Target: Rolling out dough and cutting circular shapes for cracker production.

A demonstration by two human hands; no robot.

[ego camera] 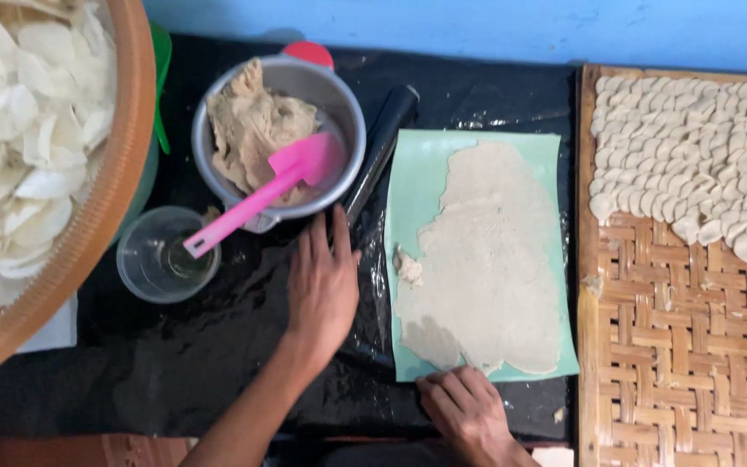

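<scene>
We are resting our left hand flat, fingers spread and holding nothing, on the black plastic-covered worktop, its fingertips reaching toward the long black rolling pin lying at twelve o'clock from it. We are pressing our right hand, fingers together and palm down, on the six o'clock edge of the pale green rectangular mat, apparently to keep it from sliding. A thin, ragged sheet of beige dough is lying spread over most of that mat, with a small torn scrap sitting at its nine o'clock side.

At eleven o'clock from the left hand, a grey metal bowl is holding a lump of the same dough, and a pink spatula is leaning out of it over a clear plastic cup. At three o'clock from the mat, a woven bamboo tray is carrying rows of small cut dough pieces. At nine o'clock, a large brown basin is brimming with white chips.
</scene>
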